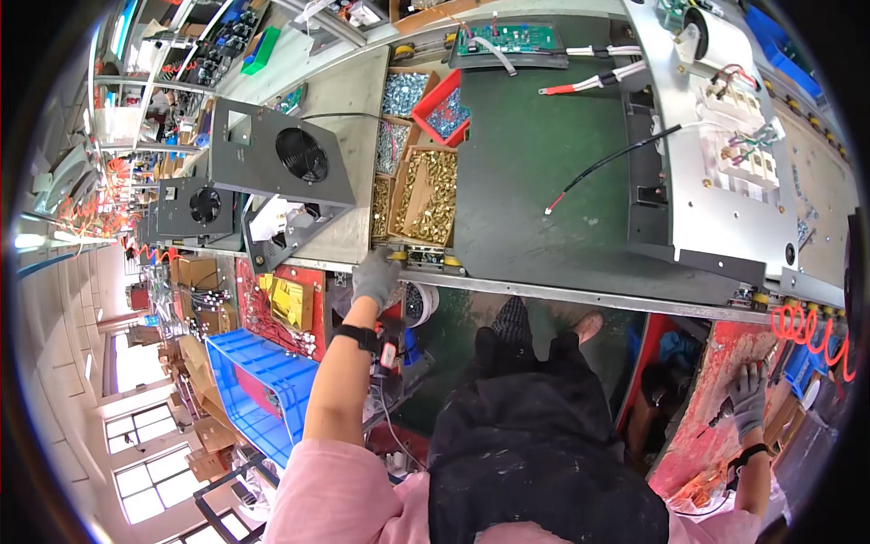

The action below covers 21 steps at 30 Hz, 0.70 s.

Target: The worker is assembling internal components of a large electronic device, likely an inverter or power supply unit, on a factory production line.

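My left hand [374,277], in a grey glove, rests on the bench's front rail with its fingers stretched loosely, holding nothing I can see. Right beyond it are cardboard bins of brass-coloured fasteners [439,195] and silvery screws [407,94]. Far to the right and lower, my gloved right hand [749,399] is beside a red, worn board. A thin dark screwdriver-like tool [719,417] sticks out from its thumb side, and the fingers seem to close round its handle. The part inside the palm is hidden.
A silver metal chassis [716,195] with wires stands on the green mat [535,218]. Grey fan housings [281,154] are at left, a red tray [444,109] behind the bins. A blue crate [263,390] sits below left. A red coiled hose [807,335] hangs at right.
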Motion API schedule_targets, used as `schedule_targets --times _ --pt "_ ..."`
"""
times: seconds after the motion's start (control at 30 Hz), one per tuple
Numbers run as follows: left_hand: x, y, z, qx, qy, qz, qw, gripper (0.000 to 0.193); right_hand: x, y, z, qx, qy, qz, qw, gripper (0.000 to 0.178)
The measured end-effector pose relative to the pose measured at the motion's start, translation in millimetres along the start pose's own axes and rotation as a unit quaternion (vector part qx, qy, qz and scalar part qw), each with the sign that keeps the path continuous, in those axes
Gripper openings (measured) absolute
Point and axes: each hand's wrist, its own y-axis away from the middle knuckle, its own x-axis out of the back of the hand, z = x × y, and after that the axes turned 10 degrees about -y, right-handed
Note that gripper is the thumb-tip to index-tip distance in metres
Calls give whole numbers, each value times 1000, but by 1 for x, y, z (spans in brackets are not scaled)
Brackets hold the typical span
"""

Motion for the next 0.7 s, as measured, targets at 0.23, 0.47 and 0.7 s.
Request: schedule_targets --times 0.23,0.47,0.7 --pt "7 -84 -14 -127 -207 214 946 32 141 -43 -110 -42 -163 60 984 28" --pt "-5 -131 -36 -220 -225 275 909 38 228 -99 -247 -271 -401 32 875 30" --pt "-6 -131 -42 -225 -210 294 905 23 271 -163 -308 -258 -562 75 782 32"
